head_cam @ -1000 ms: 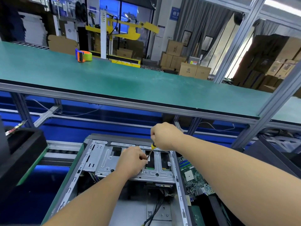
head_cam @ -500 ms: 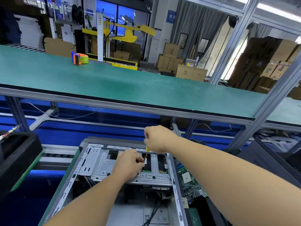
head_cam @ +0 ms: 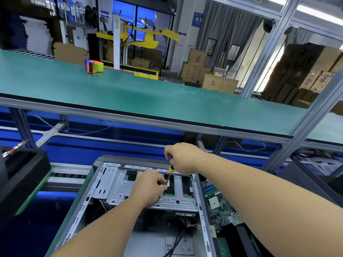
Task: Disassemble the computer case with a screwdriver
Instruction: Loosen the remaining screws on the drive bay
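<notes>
Right hand (head_cam: 182, 157) is wrapped round the handle of the screwdriver (head_cam: 170, 173), shaft angled down onto the drive cage (head_cam: 148, 186) inside the open case (head_cam: 104, 184), which lies on its side low in view, just below the green bench (head_cam: 148, 97). Left hand (head_cam: 149, 186) sits on the cage, fingertips pinched at the tip, steadying it, looks like. We're mid-screw on that cage; next up, I'd say, is turning it out while pressing straight down so the bit doesn't slip.
</notes>
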